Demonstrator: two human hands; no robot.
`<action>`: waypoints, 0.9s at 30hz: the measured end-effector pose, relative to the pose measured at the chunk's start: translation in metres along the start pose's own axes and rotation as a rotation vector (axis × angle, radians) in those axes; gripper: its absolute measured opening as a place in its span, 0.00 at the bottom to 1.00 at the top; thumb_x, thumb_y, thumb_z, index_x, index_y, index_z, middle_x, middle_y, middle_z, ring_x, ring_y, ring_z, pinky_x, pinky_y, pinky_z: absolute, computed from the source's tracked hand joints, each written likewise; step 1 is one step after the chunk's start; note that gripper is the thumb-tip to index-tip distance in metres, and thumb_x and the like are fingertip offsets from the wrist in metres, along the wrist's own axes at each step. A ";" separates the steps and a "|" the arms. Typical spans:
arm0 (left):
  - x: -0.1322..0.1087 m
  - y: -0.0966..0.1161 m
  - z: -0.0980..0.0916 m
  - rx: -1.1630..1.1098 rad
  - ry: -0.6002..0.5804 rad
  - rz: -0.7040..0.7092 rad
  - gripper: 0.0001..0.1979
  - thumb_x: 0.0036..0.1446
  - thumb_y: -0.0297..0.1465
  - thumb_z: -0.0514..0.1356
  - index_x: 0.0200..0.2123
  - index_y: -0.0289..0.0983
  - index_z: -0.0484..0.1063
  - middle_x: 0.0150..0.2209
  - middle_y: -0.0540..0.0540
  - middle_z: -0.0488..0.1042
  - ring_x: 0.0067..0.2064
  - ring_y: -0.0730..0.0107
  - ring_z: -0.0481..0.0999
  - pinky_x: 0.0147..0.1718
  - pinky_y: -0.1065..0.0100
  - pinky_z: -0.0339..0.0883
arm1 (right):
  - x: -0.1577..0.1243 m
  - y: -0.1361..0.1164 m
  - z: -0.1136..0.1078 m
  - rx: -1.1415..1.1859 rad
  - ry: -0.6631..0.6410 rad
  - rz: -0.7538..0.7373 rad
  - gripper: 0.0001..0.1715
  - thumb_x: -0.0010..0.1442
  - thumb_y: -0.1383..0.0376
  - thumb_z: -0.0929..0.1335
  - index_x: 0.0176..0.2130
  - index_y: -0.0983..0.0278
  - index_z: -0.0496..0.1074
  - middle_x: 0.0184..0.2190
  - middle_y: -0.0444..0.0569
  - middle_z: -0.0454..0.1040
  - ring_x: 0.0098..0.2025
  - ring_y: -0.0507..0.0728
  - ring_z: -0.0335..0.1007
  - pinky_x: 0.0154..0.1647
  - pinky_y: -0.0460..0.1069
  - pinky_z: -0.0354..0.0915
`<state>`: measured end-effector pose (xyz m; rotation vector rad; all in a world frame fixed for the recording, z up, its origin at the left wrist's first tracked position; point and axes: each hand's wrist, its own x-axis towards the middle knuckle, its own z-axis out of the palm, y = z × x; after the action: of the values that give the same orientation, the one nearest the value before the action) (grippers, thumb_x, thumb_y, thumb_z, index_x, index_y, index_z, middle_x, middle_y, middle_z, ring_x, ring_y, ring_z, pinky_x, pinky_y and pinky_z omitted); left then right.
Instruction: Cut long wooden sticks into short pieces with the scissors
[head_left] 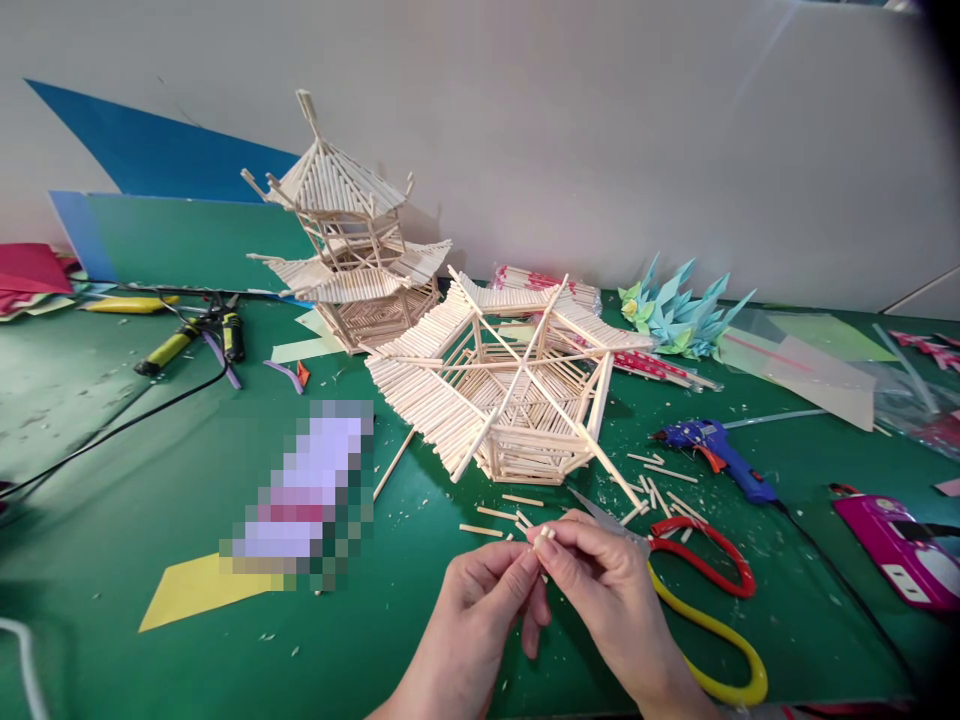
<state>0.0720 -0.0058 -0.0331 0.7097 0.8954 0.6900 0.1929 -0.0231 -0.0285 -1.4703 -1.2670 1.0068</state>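
My left hand [480, 610] and my right hand [600, 590] meet near the front of the table, fingertips pinched together. Between them are short pale wooden sticks [546, 536], mostly covered by the fingers. Just beyond stands a six-sided wooden-stick frame [525, 370], its slatted roof covered on some sides and bare on the near right. Cut stick pieces [480, 530] lie on the green top between the frame and my hands. Scissors [705, 610] with one red and one yellow handle loop rest beside my right hand, their blades partly hidden.
A finished-looking stick pagoda [337, 240] stands behind left. A blue glue gun [716, 455] lies right, near a magenta box [896, 550]. Pliers [199, 335], yellow paper [202, 590] and a blurred-out item [307, 490] are left. Folded blue paper pieces [686, 310] sit by the wall.
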 end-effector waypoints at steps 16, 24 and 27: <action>0.007 -0.004 -0.002 -0.169 0.010 -0.067 0.13 0.52 0.36 0.59 0.26 0.30 0.73 0.16 0.50 0.66 0.17 0.79 0.59 0.18 0.75 0.49 | 0.004 0.020 0.002 0.193 0.129 0.109 0.13 0.54 0.59 0.67 0.23 0.64 0.70 0.20 0.42 0.66 0.25 0.50 0.61 0.26 0.44 0.60; 0.002 0.015 -0.017 0.614 -0.196 0.056 0.17 0.58 0.36 0.52 0.24 0.32 0.70 0.17 0.54 0.59 0.20 0.77 0.56 0.19 0.73 0.48 | 0.000 0.006 -0.029 -0.280 -0.220 -0.035 0.13 0.58 0.60 0.63 0.27 0.63 0.71 0.24 0.44 0.65 0.25 0.51 0.60 0.24 0.45 0.57; -0.001 0.028 -0.023 0.828 -0.276 0.076 0.16 0.58 0.34 0.51 0.25 0.32 0.72 0.20 0.53 0.60 0.23 0.75 0.58 0.22 0.73 0.50 | -0.003 -0.002 -0.040 -0.392 -0.390 -0.067 0.13 0.58 0.61 0.63 0.28 0.63 0.72 0.24 0.45 0.66 0.25 0.51 0.62 0.24 0.45 0.58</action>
<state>0.0453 0.0152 -0.0201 1.5416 0.8889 0.2485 0.2305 -0.0311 -0.0165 -1.5529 -1.8662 1.0762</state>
